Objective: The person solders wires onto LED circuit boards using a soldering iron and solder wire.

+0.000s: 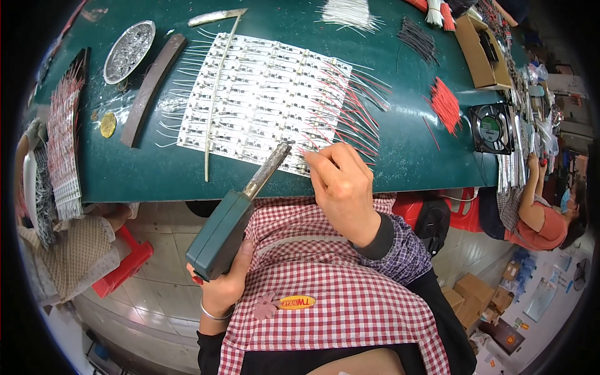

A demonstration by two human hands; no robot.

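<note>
My left hand (228, 284) is wrapped round the handle of a dark green soldering gun (220, 232). The gun's metal barrel slants up and away, its tip over the near edge of a white panel of small circuit boards (250, 94). Just right of that tip, my right hand (344, 187) pinches what looks like a thin red wire (302, 151) against the panel. Rows of white wires stick out of the panel's left side. Red and white wires (356, 115) fan out from its right side. A thin pale rod (215, 103) lies across the panel's left part.
Left on the green table (156, 178) are a metal dish of scraps (130, 52), a brown curved bar (152, 90) and wired boards (64, 137). White (349, 14), black (417, 39) and red wires (444, 105), a fan (492, 128) and a cardboard box (478, 53) lie right; co-workers (537, 215) sit both sides.
</note>
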